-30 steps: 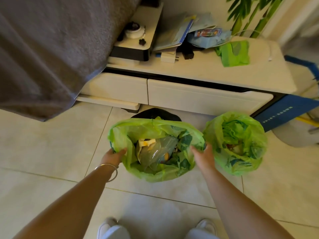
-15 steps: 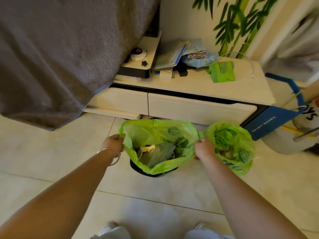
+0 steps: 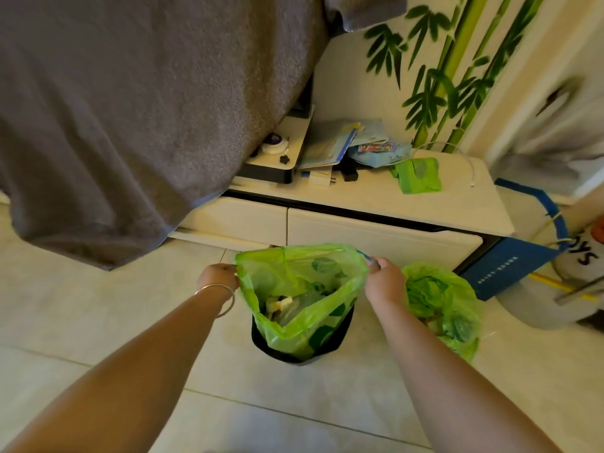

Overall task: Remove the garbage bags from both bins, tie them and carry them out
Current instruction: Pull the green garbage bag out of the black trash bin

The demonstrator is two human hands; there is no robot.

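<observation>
A green garbage bag (image 3: 294, 279) with rubbish inside is stretched open and raised partly out of a black bin (image 3: 261, 338) on the tiled floor. My left hand (image 3: 217, 277) grips the bag's left rim and my right hand (image 3: 384, 282) grips its right rim. A second green garbage bag (image 3: 441, 305), also holding rubbish, sits just right of my right hand; its bin is hidden under the plastic.
A low white cabinet (image 3: 376, 230) with drawers stands right behind the bins, with papers and a folded green bag (image 3: 418, 174) on top. A grey blanket (image 3: 130, 125) hangs at the left. A blue box (image 3: 510, 266) and a white basket (image 3: 568, 289) stand at the right.
Both hands have pulled the left bag's rim upward, so the bag rises out of the black bin and the bin's lower wall shows. The view has tilted up.
</observation>
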